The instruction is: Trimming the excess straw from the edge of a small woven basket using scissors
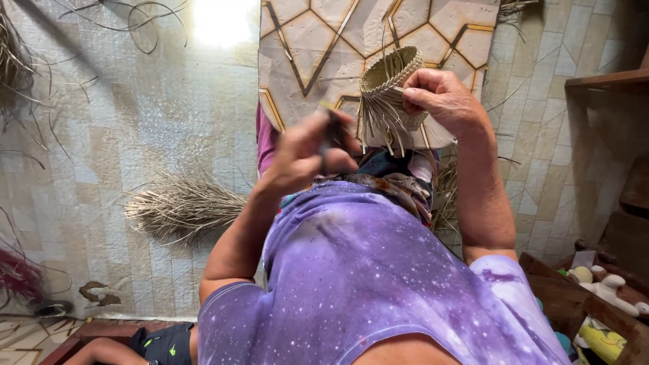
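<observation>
My right hand (pixel 443 101) grips a small round woven basket (pixel 390 69) of pale straw, held up in front of me. Loose unwoven strands (pixel 378 122) hang from its lower edge. My left hand (pixel 307 154) is just left of those strands, motion-blurred and closed around a thin dark tool (pixel 332 130) whose kind I cannot tell. The tool's tip is close to the hanging strands. My purple speckled shirt (pixel 365 270) fills the lower middle of the view.
A bundle of dried fibres (pixel 182 206) lies on the tiled floor to the left. A hexagon-patterned mat (pixel 324 40) lies ahead. Red fibres (pixel 17 277) sit at the far left. Wooden shelving (pixel 608 81) and soft toys (pixel 612 290) are on the right. Another person's limb (pixel 108 351) shows at the bottom left.
</observation>
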